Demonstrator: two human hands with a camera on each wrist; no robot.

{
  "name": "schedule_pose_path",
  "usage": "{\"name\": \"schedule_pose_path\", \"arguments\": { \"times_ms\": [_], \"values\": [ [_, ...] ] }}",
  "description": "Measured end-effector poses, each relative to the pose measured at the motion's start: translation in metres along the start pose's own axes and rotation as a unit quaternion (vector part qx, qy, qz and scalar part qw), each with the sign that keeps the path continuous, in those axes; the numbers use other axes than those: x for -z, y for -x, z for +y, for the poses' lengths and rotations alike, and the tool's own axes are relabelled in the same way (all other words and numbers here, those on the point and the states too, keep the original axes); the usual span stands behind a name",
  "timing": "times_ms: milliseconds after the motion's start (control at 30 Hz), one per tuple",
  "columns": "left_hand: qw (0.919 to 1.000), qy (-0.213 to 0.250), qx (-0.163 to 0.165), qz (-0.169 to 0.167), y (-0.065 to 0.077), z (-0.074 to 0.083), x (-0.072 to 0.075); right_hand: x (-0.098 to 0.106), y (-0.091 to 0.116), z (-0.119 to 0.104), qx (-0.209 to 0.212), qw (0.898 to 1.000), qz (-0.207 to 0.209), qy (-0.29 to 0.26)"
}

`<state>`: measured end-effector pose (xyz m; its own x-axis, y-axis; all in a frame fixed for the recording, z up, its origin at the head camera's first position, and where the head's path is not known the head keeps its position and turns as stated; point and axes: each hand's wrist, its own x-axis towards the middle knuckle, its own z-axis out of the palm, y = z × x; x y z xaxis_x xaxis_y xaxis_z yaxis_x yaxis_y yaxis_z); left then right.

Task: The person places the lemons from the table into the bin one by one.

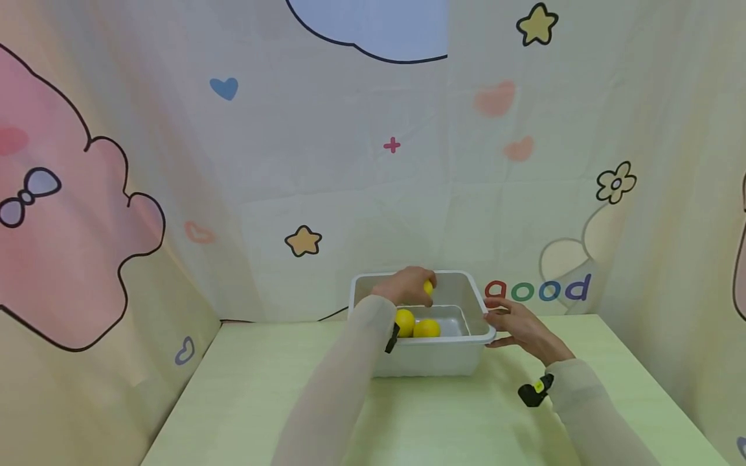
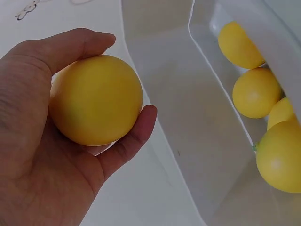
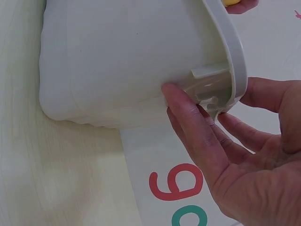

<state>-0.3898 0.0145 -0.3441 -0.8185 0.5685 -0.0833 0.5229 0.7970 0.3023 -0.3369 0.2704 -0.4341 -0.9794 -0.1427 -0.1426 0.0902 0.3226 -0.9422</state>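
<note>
My left hand holds a round yellow fruit between thumb and fingers, above a white plastic bin. In the head view, most of that fruit is hidden behind the hand. Inside the bin lie several more yellow fruits, one with a small green stem spot. At the bin's right end, my right hand grips the rim. Its thumb touches the rim, while its fingers press on the outer wall beside the moulded handle.
The bin stands on a pale green table, near its back edge. Behind hangs a printed curtain with stars, hearts and lettering. A dark cable runs along the table's back edge, left of the bin.
</note>
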Motion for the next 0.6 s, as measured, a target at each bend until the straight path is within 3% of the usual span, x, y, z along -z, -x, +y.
{"name": "schedule_pose_path", "arguments": {
  "times_ms": [333, 600],
  "values": [
    [0.9988, 0.020, 0.043, -0.014, -0.005, 0.004, -0.007, 0.000, 0.001, 0.000, 0.000, 1.000, 0.000, -0.004],
    [1.0000, -0.001, 0.003, -0.003, -0.013, 0.014, -0.016, 0.000, 0.000, 0.000, 0.000, 1.000, 0.001, -0.003]
  ]
}}
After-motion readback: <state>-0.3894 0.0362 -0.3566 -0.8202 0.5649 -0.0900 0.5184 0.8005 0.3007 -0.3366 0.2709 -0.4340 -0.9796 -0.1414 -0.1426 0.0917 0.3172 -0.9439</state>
